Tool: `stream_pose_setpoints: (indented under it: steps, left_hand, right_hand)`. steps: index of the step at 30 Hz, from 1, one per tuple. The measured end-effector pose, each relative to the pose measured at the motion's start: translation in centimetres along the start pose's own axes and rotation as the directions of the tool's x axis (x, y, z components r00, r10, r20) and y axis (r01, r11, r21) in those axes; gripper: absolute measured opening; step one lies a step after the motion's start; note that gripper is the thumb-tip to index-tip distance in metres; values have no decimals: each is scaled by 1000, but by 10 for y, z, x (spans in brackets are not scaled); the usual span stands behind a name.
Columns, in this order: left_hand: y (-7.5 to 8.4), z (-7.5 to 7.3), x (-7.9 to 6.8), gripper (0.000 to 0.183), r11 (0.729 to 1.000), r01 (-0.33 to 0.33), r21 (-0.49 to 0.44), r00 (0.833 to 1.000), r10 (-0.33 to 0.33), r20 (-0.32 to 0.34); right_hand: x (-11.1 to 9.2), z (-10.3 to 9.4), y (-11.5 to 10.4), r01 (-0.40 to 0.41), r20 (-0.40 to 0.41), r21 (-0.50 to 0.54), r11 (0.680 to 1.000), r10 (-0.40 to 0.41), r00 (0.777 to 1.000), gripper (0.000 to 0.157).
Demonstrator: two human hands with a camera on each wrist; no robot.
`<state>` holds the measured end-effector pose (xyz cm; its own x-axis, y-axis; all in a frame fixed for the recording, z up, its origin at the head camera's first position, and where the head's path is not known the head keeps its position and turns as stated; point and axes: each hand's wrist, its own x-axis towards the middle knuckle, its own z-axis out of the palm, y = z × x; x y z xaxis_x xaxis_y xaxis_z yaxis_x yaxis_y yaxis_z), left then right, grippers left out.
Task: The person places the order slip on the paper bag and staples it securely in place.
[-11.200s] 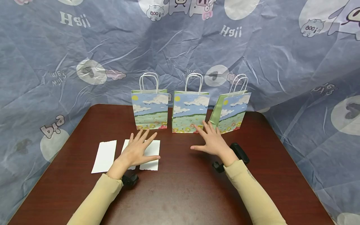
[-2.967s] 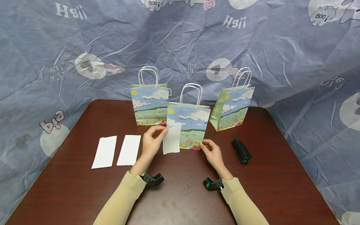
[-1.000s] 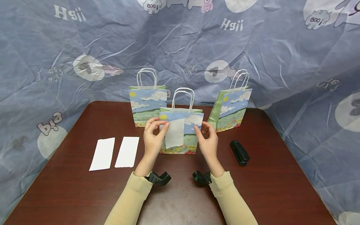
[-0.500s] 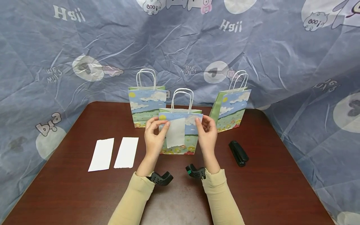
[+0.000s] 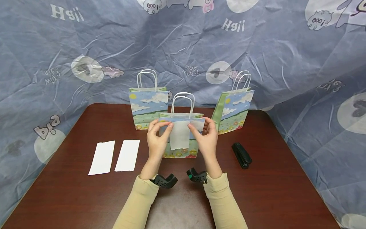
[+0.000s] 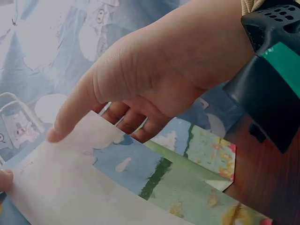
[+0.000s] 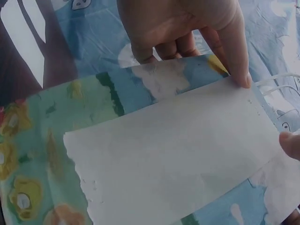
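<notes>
Head view: we see our left hand (image 5: pixel 156 140) and right hand (image 5: pixel 206 137) holding the middle bag (image 5: pixel 180 149) upright on the table (image 5: pixel 71 197), one at each top corner.
Left fingers: the thumb and forefinger pinch the white slip (image 5: pixel 180 136) against the bag's front, at the slip's top left corner.
Right fingers: they curl over the bag's top edge, the thumb pressing the slip's top right corner.
Slip: it hangs flat down the bag's front, between our two hands.
Beyond the fingers: two more bags (image 5: pixel 147 106) stand behind, one on each side.
Left of the left hand: two slips (image 5: pixel 114 156) lie flat, well apart from it.
Right of the right hand: a black stapler (image 5: pixel 241 155) lies near.
Left wrist view: the left thumb tip presses on the slip (image 6: pixel 70 187); the other fingers curl behind the bag (image 6: pixel 187 183).
Right wrist view: the right thumb tip pins the slip (image 7: pixel 168 159) at its corner, the other fingers tucked behind the bag's (image 7: pixel 42 136) edge; a left fingertip (image 7: pixel 290 144) shows at the slip's far corner.
</notes>
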<state>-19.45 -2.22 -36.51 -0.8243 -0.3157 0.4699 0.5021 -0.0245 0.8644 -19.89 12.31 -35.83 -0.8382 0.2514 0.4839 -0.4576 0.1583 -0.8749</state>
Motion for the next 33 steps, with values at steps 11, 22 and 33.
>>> stream_pose_setpoints:
  steps: [11,22,33]
  left_hand:
    - [2,0,-3,11,989,-126,80,992,127,-4]
    - [-1,-2,-4,23,981,-166,96,984,171,-44]
    - [-2,-7,-1,56,977,-195,90,978,200,-52]
  right_hand:
    - [-4,0,-7,42,11,-51,998,-42,999,31]
    - [-3,-1,-5,42,14,-49,998,-42,999,25]
    - [-3,-3,-7,20,32,-75,997,-17,999,25]
